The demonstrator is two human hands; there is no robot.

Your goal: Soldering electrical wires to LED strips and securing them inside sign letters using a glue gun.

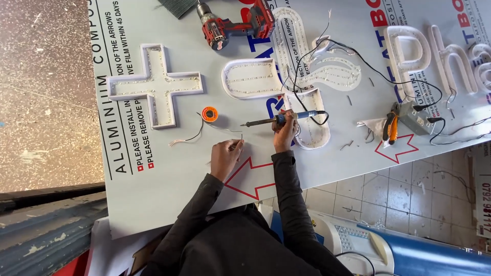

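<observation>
My right hand [285, 134] grips a blue-handled soldering iron [279, 120] held level, its metal tip pointing left over the white composite panel [169, 174]. My left hand [225, 157] pinches the end of a thin wire [225, 129] that runs up toward a small orange solder spool [209, 114]. A loose black and white wire [189, 138] lies just left of that hand. A white S-shaped channel letter [312, 76] with LED strips and black leads sits right behind the iron.
A white cross-shaped channel sign [156, 84] lies at left, an oval one [250, 77] mid-panel, more letters [409, 56] at right. A red cordless drill [235, 25] rests at the top. Orange-handled pliers [391, 127] and a grey power supply [417, 117] sit right. Tiled floor lies below.
</observation>
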